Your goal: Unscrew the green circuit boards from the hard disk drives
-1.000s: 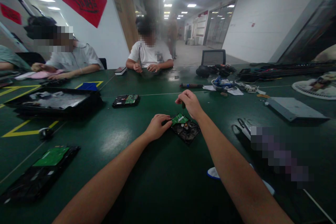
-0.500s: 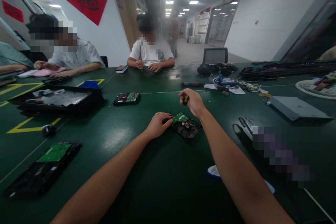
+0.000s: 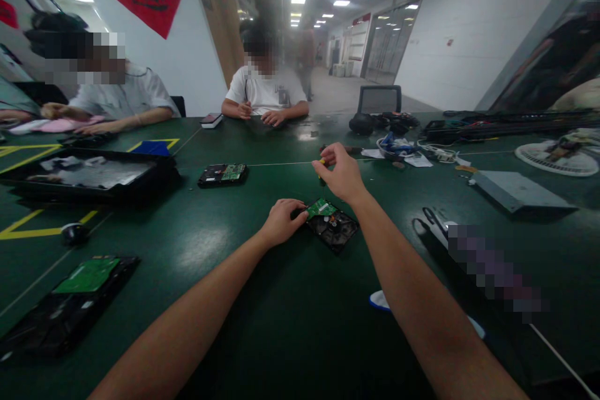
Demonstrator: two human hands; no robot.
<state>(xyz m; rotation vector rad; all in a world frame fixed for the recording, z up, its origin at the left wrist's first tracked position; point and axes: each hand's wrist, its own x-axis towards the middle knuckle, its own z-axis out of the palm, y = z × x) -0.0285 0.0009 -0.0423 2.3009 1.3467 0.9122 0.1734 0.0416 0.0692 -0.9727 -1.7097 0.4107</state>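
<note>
A hard drive [image 3: 335, 232] with a green circuit board lies on the table in front of me, turned at an angle. My left hand [image 3: 284, 224] grips its left corner, the thumb resting by the board's edge. Above the drive's far side, my right hand [image 3: 343, 174] is closed around a small yellow-and-black screwdriver [image 3: 322, 163]. Most of the screwdriver is hidden by the fingers, and its tip cannot be made out. Another hard drive [image 3: 222, 174] rests farther off to the left, and a larger-looking one [image 3: 70, 303] lies at the near left.
A black tray [image 3: 154, 170] stands at the left, with a small round black object [image 3: 75, 234] nearer me. On the right are a grey metal box [image 3: 522, 190], a basket [image 3: 398, 147] with blue items and a white fan grille [image 3: 557, 159]. Two co-workers [image 3: 267, 90] sit across the table.
My right hand has turned and its fingers have shifted on the screwdriver, so less of the handle shows. My left hand stays at the hard drive. The view has swung slightly right.
</note>
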